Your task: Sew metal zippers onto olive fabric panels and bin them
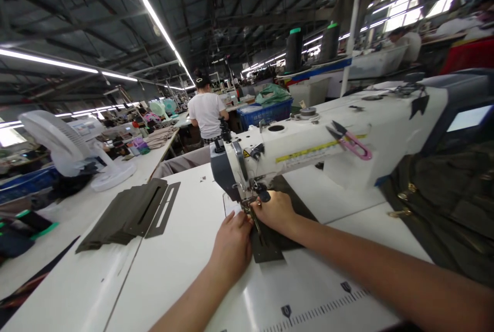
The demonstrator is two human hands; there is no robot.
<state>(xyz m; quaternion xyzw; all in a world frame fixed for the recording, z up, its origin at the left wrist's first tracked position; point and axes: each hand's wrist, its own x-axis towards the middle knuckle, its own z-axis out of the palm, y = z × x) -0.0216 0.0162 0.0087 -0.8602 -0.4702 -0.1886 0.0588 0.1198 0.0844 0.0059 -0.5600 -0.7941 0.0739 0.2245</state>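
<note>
A white sewing machine (309,141) stands on the white table (173,265). A dark olive fabric piece (270,247) lies under its needle (249,203). My left hand (231,247) rests flat on the table at the fabric's left edge, fingers pointing at the needle. My right hand (276,211) presses on the fabric just right of the presser foot, fingers curled down onto the cloth. Both hands touch the same piece.
A stack of dark cut fabric pieces (131,213) lies to the left on the table. Pink thread snips (353,141) lie on the machine's arm. A dark garment pile (447,203) sits at right. A white fan (77,146) stands at left. A person in white (206,110) works further back.
</note>
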